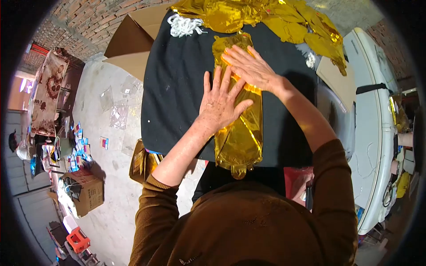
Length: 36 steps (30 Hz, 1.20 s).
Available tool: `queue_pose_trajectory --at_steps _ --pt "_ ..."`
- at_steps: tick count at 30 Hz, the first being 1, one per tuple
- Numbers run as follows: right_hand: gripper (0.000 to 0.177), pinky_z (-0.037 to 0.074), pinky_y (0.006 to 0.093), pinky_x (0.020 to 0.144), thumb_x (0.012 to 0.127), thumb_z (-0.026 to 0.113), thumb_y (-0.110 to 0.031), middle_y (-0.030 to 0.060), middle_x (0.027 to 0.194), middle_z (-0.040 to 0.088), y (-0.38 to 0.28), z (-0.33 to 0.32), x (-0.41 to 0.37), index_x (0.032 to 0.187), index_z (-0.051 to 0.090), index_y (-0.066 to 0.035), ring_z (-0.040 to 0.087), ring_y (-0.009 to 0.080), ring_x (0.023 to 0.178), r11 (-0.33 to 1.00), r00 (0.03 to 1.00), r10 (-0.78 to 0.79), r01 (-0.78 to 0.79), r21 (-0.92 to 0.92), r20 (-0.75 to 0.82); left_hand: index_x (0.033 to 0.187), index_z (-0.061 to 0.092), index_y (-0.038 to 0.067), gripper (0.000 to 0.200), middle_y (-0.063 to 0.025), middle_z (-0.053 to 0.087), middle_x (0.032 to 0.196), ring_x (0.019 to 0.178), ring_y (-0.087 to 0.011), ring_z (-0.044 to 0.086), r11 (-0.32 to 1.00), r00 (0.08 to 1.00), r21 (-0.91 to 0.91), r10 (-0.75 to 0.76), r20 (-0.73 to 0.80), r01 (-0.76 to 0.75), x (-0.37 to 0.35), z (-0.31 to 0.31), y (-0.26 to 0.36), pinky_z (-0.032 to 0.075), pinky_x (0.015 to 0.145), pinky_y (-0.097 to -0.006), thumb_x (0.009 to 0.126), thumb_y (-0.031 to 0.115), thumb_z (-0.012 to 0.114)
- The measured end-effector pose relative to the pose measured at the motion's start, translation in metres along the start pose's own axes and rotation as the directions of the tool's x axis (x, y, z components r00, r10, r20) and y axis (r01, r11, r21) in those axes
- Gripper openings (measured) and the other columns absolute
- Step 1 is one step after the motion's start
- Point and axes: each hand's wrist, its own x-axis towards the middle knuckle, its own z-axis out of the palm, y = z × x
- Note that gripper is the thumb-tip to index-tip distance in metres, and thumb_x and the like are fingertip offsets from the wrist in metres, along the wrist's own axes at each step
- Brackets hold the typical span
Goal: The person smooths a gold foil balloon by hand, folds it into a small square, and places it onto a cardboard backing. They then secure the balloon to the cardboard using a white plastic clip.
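Observation:
A flat, shiny gold foil balloon (242, 142) lies lengthwise on the black-covered table, its tabbed lower end reaching past the near edge. My left hand (220, 102) rests on its middle with the fingers spread. Farther up, my right hand (253, 68) lies flat across the foil, fingers stretched out, its fingertips toward the far end. The two hands are close together, and neither grips anything. Part of the foil is hidden beneath them.
More gold foil balloons (230, 15) are heaped along the table's far edge. A bundle of white string (183, 25) lies at the far left of the black cloth (177, 88). A cardboard box (133, 37) stands beyond, and a white appliance (370, 133) is at the right.

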Motion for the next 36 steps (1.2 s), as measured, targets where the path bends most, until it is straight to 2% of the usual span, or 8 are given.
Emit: queue_pose_trajectory --at_steps 6,12,18,26,27,30,31,36 --pt "0.059 0.002 0.0485 0.132 0.114 0.026 -0.045 0.0002 0.176 0.017 0.003 0.013 0.000 0.169 0.023 -0.023 0.009 0.0197 0.163 0.992 1.000 0.028 -0.029 -0.119 -0.009 0.159 0.044 0.016 0.075 -0.0208 0.036 0.164 0.154 -0.0400 0.028 0.999 1.000 0.031 0.018 0.000 -0.018 -0.020 -0.008 -0.001 0.016 0.123 -0.0659 0.104 0.067 0.040" --pt "0.059 0.004 0.0509 0.132 0.113 0.027 -0.048 0.0000 0.175 0.021 -0.003 0.013 0.002 0.168 0.026 -0.026 0.013 0.0192 0.162 0.971 0.999 0.040 -0.047 -0.234 -0.037 0.163 0.038 0.016 0.071 -0.0167 0.031 0.169 0.158 -0.0378 0.024 1.000 0.985 0.019 -0.025 0.169 0.022 -0.070 -0.048 0.004 0.014 0.125 -0.0631 0.106 0.058 0.046" --pt "0.059 0.004 0.0496 0.133 0.113 0.028 -0.049 -0.0012 0.176 0.019 -0.005 0.011 0.003 0.168 0.026 -0.027 0.011 0.0181 0.162 0.981 0.997 0.078 -0.078 -0.176 -0.009 0.162 0.042 0.016 0.063 -0.0128 0.031 0.170 0.159 -0.0373 0.022 0.998 0.941 -0.064 0.037 0.337 -0.016 -0.116 -0.081 0.007 0.012 0.127 -0.0621 0.109 0.050 0.044" --pt "0.059 0.003 0.0488 0.133 0.112 0.029 -0.047 -0.0010 0.175 0.020 -0.004 0.017 0.006 0.167 0.027 -0.027 0.012 0.0179 0.162 0.981 0.996 0.083 -0.088 -0.172 -0.038 0.161 0.041 0.008 0.064 -0.0216 0.030 0.169 0.158 -0.0395 0.025 0.948 0.988 -0.318 0.043 0.146 0.005 -0.052 -0.079 0.051 0.018 0.128 -0.0530 0.108 0.043 0.051" --pt "0.058 0.003 0.0488 0.133 0.112 0.029 -0.047 -0.0009 0.175 0.020 -0.004 0.017 0.005 0.167 0.028 -0.027 0.012 0.0179 0.162 0.981 0.996 0.083 -0.089 -0.172 -0.042 0.161 0.042 0.012 0.066 -0.0201 0.031 0.168 0.158 -0.0396 0.025 0.927 0.992 -0.376 0.058 0.116 -0.010 -0.048 -0.061 0.054 0.017 0.128 -0.0547 0.107 0.049 0.049" --pt "0.058 0.003 0.0490 0.133 0.112 0.030 -0.047 -0.0006 0.175 0.021 -0.006 0.015 0.004 0.167 0.029 -0.027 0.012 0.0183 0.162 0.984 0.995 0.086 -0.091 -0.152 -0.040 0.161 0.042 0.018 0.069 -0.0165 0.032 0.169 0.158 -0.0390 0.024 0.976 0.964 -0.149 0.185 0.191 -0.158 -0.049 -0.034 0.060 0.016 0.128 -0.0586 0.106 0.059 0.045" --pt "0.058 0.004 0.0491 0.133 0.112 0.030 -0.047 -0.0004 0.175 0.021 -0.006 0.014 0.005 0.167 0.029 -0.027 0.012 0.0185 0.162 0.986 0.996 0.087 -0.091 -0.141 -0.037 0.162 0.042 0.025 0.071 -0.0129 0.032 0.169 0.159 -0.0384 0.022 0.983 0.960 -0.111 0.170 0.222 -0.148 -0.052 -0.035 0.063 0.013 0.127 -0.0626 0.105 0.066 0.040" --pt "0.057 0.005 0.0478 0.133 0.114 0.027 -0.043 0.0013 0.175 0.020 -0.011 0.005 0.004 0.168 0.026 -0.022 0.011 0.0196 0.163 0.984 0.996 0.088 -0.084 -0.155 0.016 0.162 0.040 0.029 0.071 -0.0111 0.030 0.170 0.159 -0.0381 0.018 0.973 0.929 -0.116 0.227 0.291 -0.201 -0.059 -0.044 0.061 0.008 0.127 -0.0641 0.105 0.070 0.035"
